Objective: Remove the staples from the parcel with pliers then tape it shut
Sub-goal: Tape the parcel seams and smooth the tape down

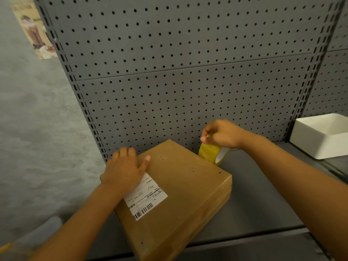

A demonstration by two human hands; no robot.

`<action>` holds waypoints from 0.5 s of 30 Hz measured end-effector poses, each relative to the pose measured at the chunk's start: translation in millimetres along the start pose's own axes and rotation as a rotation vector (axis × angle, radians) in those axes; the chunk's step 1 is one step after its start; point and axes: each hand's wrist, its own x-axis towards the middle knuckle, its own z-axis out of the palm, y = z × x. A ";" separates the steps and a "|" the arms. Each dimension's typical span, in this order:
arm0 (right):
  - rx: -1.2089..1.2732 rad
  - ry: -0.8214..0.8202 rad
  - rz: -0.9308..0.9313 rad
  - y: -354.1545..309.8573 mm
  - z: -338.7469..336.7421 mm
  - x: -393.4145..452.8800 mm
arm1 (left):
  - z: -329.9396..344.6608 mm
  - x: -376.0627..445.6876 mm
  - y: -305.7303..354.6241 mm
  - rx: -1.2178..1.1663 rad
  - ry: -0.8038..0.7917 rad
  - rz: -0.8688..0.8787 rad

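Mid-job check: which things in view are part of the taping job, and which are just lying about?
In use:
- parcel, with its shipping label, held down by the left hand
- yellow tape roll, gripped by the right hand

Lying about:
- white bin on the shelf
- poster on the wall

No pliers visible.

Your parcel [175, 191] fills the middle of the grey shelf [254, 194], overhanging its front edge at 6 o'clock. The pegboard back panel [178, 81] walls off everything from 10 to 2 o'clock. The tape roll [213, 152] stands against the parcel's far right edge, leaving little gap to the panel. At 3 o'clock, bare shelf lets you pass until the white bin [320, 136]. At 9 o'clock the shelf ends at the slotted upright [88, 117].
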 end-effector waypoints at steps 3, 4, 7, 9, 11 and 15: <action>0.010 -0.001 -0.014 0.3 -0.7 3.0 | -6.5 11.6 38.1 -0.405 -0.098 0.153; 0.007 -0.005 -0.016 0.6 -0.7 3.9 | -9.4 15.9 52.7 -0.523 -0.187 0.193; -0.002 -0.014 -0.017 2.4 -0.3 6.7 | -13.2 27.0 92.7 -0.746 -0.398 0.262; -0.011 -0.022 -0.016 4.0 0.6 8.3 | -9.7 35.3 109.7 -0.840 -0.481 0.300; -0.021 -0.024 -0.022 5.5 1.6 9.8 | -5.5 42.8 118.0 -0.939 -0.530 0.344; -0.027 -0.006 -0.045 9.4 3.2 10.1 | -1.9 52.9 122.1 -1.023 -0.576 0.323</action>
